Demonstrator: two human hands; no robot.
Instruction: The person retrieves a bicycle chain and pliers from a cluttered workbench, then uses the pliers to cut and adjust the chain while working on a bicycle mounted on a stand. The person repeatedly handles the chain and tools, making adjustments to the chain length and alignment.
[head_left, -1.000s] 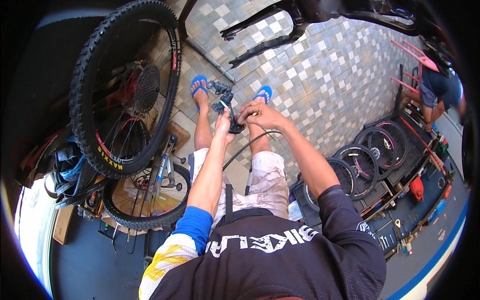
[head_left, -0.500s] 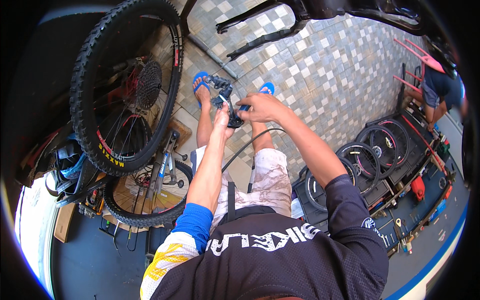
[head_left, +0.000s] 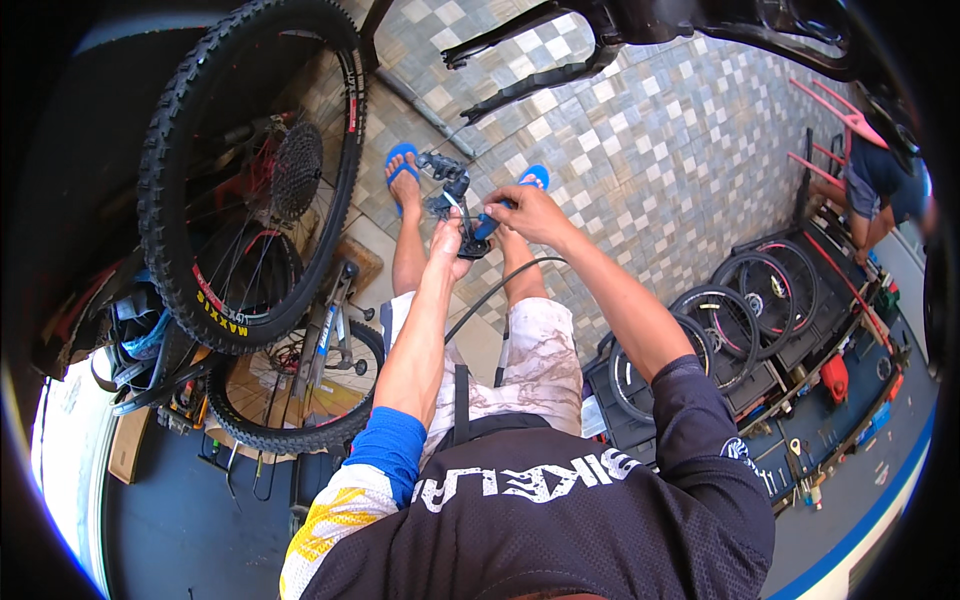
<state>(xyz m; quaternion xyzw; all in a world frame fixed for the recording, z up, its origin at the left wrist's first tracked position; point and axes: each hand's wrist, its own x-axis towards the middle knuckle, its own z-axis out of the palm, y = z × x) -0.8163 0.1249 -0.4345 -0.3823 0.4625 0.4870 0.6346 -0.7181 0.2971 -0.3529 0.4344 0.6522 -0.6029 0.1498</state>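
Observation:
In front of my knees, my left hand (head_left: 448, 243) is closed round a black bicycle rear derailleur (head_left: 452, 190), whose linked body sticks up and away beyond my fingers. My right hand (head_left: 527, 212) pinches a small blue-handled tool (head_left: 490, 222), its lower end meeting the dark cage part beside my left fingers. The tool's tip is too small to make out. A black cable (head_left: 500, 280) curves across my right knee, below both hands.
A knobbly-tyred wheel (head_left: 165, 220) with a cassette stands at my left, above a second wheel (head_left: 290, 440). A black fork (head_left: 520, 35) hangs ahead. Several wheels (head_left: 735, 285) and a tool-covered wall (head_left: 800, 470) are at right, near a bending person (head_left: 885, 185).
The blue-handled tool shows more plainly and tilts down toward the derailleur. My right fingers have drawn together and back to the right; my left hand holds nearly still.

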